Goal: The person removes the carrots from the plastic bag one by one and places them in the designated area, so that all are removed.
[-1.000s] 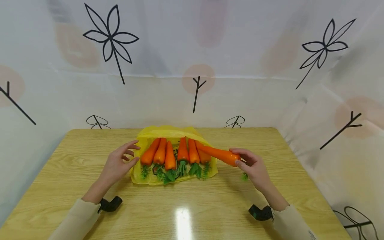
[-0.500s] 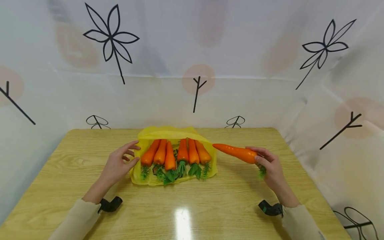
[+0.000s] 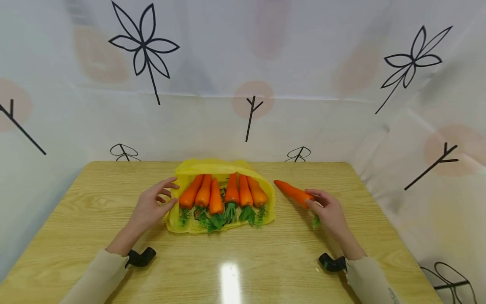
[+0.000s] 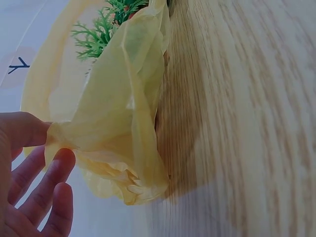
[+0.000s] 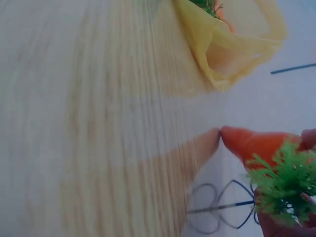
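Head view: right hand [image 3: 331, 214] grips one carrot [image 3: 291, 193] by its thick end, just right of the yellow bag [image 3: 212, 168], pointed tip apart from it, green top [image 3: 316, 222] beside the hand. Six more carrots [image 3: 232, 192] lie side by side in the bag, on the wood table [image 3: 182, 266]. Left hand [image 3: 149, 209] pinches the bag's edge.

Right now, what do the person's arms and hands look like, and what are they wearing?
The left hand and right hand are bare, with no gloves. The left sleeve and right sleeve are long and cream-coloured. The right one has a small dark marking, too small to read. At each wrist sits a bent black piece. I see no cables.
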Motion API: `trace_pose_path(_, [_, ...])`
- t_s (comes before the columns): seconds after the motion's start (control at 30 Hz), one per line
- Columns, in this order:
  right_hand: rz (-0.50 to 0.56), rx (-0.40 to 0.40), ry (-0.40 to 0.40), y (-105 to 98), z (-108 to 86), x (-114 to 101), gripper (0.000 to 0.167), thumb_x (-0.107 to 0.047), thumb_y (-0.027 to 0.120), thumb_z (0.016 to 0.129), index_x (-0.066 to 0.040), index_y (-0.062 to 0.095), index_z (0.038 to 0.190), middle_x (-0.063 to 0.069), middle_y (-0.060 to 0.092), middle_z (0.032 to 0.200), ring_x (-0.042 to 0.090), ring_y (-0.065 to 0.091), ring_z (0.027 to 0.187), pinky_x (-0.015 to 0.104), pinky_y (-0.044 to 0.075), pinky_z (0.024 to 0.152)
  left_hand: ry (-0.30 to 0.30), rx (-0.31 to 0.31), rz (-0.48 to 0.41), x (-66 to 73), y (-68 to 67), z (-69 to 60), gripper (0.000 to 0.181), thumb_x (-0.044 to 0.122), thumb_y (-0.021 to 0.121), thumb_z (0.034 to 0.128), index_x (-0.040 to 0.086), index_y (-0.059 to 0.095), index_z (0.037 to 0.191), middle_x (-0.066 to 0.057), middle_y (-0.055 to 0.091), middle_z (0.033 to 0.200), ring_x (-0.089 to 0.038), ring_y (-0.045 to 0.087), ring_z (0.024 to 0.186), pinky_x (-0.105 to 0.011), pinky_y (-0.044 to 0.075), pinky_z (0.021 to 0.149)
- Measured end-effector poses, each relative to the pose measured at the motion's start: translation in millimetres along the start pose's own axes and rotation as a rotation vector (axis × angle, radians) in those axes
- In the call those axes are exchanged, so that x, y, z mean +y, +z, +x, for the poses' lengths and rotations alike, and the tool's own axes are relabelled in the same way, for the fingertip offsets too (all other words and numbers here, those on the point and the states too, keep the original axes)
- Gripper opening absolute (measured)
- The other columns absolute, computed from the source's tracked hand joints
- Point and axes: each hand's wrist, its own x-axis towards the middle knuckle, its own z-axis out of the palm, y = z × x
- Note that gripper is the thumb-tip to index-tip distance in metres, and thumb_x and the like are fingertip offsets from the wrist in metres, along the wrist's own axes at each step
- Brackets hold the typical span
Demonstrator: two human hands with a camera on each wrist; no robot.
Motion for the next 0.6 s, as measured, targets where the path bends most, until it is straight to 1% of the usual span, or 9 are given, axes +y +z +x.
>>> trace_pose_path(0.07, [-0.040, -0.008, 0.010, 3.6, 2.0, 0.9, 0.035, -0.011, 0.065, 0.098, 0.005, 0.062, 0.128, 0.023, 0.058, 0.132, 0.002, 0.057, 0.112, 0.013, 0.048, 0.086, -0.002, -0.002, 0.000, 0.5, -0.2, 0.2, 0.060, -0.006, 0.076, 0.0838, 0.009, 0.057, 0.139, -0.006, 0.070, 0.111, -0.019, 0.064, 0.083, -0.030, 0.054, 0.067])
trace_pose_path(0.17, [-0.070, -0.017, 0.022, 8.2, 5.6, 2.2, 0.035, -0.011, 0.067, 0.097, 0.004, 0.063, 0.129, 0.021, 0.058, 0.133, 0.017, 0.057, 0.119, 0.012, 0.045, 0.089, -0.002, -0.003, -0.003, 1.6, -0.8, 0.2, 0.060, -0.005, 0.076, 0.0841, 0.009, 0.057, 0.139, -0.007, 0.070, 0.111, -0.019, 0.064, 0.083, -0.031, 0.054, 0.067])
trace_pose_path(0.23, [-0.070, -0.022, 0.034, 11.0, 8.0, 3.7, 0.036, -0.011, 0.068, 0.096, 0.003, 0.063, 0.129, 0.020, 0.058, 0.133, 0.028, 0.056, 0.121, 0.011, 0.044, 0.090, -0.002, -0.003, -0.003, 2.0, -1.1, 0.3, 0.060, -0.006, 0.075, 0.0841, 0.009, 0.057, 0.139, -0.007, 0.070, 0.111, -0.019, 0.064, 0.083, -0.031, 0.054, 0.067])
trace_pose_path(0.3, [-0.072, -0.023, 0.049, 14.0, 10.5, 5.4, 0.038, -0.013, 0.069, 0.095, 0.002, 0.063, 0.129, 0.020, 0.059, 0.133, 0.034, 0.055, 0.122, 0.012, 0.044, 0.090, -0.001, -0.004, 0.001, 2.2, -1.3, 0.4, 0.060, -0.006, 0.075, 0.0841, 0.009, 0.057, 0.139, -0.007, 0.070, 0.111, -0.019, 0.064, 0.082, -0.031, 0.054, 0.067])
trace_pose_path(0.47, [-0.084, -0.019, 0.084, 21.3, 16.3, 5.8, 0.040, -0.018, 0.070, 0.095, 0.000, 0.063, 0.129, 0.018, 0.059, 0.134, 0.033, 0.055, 0.124, 0.012, 0.044, 0.090, -0.002, -0.001, 0.017, 3.0, -2.0, 1.0, 0.060, -0.005, 0.076, 0.0841, 0.008, 0.057, 0.139, -0.007, 0.070, 0.111, -0.020, 0.065, 0.083, -0.032, 0.054, 0.067])
trace_pose_path(0.6, [-0.089, -0.012, 0.093, 26.6, 20.0, 1.1, 0.040, -0.017, 0.071, 0.094, 0.001, 0.063, 0.129, 0.019, 0.059, 0.133, 0.034, 0.055, 0.124, 0.015, 0.045, 0.091, -0.007, -0.002, 0.021, 4.2, -2.4, 1.4, 0.059, -0.005, 0.076, 0.0843, 0.008, 0.057, 0.139, -0.007, 0.070, 0.112, -0.021, 0.065, 0.084, -0.032, 0.054, 0.067])
